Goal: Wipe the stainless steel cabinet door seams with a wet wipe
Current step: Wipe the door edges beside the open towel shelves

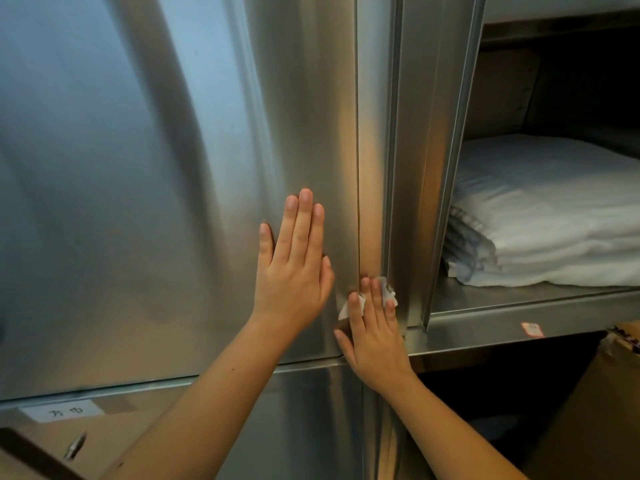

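Cabinet door [156, 168], closed, with its vertical seam [358, 185] along the right edge: we rest our left hand [294, 268] flat and spread open on the panel just beside it. Our right hand [372, 327] presses the white wipe [386, 292] with extended fingers against the seam's lower end, near the door's bottom corner. Rightward, past the steel post [426, 150], open shelves hold folded white linens [554, 216].
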{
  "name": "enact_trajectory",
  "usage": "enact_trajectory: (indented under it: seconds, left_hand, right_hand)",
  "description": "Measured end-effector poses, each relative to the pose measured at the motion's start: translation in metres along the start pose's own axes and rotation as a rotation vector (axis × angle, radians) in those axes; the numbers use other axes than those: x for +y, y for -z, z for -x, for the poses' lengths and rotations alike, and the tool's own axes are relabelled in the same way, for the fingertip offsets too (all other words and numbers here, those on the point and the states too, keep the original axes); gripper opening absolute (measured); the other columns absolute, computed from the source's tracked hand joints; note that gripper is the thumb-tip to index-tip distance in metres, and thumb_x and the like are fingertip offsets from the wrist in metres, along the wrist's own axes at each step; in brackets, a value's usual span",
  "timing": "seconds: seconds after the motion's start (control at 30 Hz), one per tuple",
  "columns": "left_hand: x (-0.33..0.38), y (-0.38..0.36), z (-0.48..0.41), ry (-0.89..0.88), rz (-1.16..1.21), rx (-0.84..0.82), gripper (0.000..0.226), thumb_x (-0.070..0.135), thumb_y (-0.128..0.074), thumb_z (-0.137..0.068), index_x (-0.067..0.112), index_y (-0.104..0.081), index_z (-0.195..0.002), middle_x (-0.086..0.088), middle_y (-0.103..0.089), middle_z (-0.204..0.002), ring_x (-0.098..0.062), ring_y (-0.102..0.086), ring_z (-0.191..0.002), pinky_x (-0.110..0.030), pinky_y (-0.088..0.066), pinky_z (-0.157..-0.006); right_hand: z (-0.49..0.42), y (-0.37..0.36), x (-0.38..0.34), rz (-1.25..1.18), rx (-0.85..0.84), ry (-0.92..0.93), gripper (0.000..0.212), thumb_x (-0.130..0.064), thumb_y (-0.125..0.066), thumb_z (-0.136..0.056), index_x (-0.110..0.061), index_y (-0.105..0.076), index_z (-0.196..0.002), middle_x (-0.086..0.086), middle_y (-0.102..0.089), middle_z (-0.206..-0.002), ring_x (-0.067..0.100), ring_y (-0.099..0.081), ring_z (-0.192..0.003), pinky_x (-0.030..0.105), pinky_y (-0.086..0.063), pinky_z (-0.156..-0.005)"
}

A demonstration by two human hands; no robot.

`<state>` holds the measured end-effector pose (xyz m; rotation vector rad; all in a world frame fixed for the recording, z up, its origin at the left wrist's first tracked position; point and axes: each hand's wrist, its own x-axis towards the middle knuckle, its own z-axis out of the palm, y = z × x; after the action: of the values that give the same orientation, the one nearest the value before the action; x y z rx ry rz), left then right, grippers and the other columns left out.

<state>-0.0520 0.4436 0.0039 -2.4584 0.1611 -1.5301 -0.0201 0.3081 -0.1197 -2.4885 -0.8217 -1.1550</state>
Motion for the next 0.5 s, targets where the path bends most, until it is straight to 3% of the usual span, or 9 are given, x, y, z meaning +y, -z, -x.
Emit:
enact_trajectory:
  seconds: [0.27, 0.5]
  left_hand:
    - [-0.001, 0.0, 0.001, -0.006, -0.004, 0.0, 0.061, 0.027, -0.032, -0.091, 0.001, -0.013, -0.143, -0.013, -0.012, -0.148, -0.028, -0.014, -0.138, -0.049, -0.013, -0.112]
    - [0.001, 0.001, 0.0, 0.005, 0.01, -0.022, 0.061, 0.027, -0.034, -0.09, 0.002, -0.016, -0.143, -0.013, -0.011, -0.148, -0.029, -0.014, -0.137, -0.05, -0.011, -0.11]
  right_hand:
    - [-0.041, 0.018, -0.003, -0.059, 0.092, -0.041, 0.07, -0.045, -0.019, -0.098, -0.014, 0.024, -0.143, 0.007, 0.029, -0.151, 0.024, 0.017, -0.142, 0.039, 0.006, -0.114]
    - [0.034, -0.011, -0.007, -0.023, -0.16, -0.039, 0.067, -0.05, -0.005, -0.097, -0.009, 0.017, -0.146, 0.011, 0.026, -0.152, 0.026, 0.018, -0.141, 0.04, -0.001, -0.112]
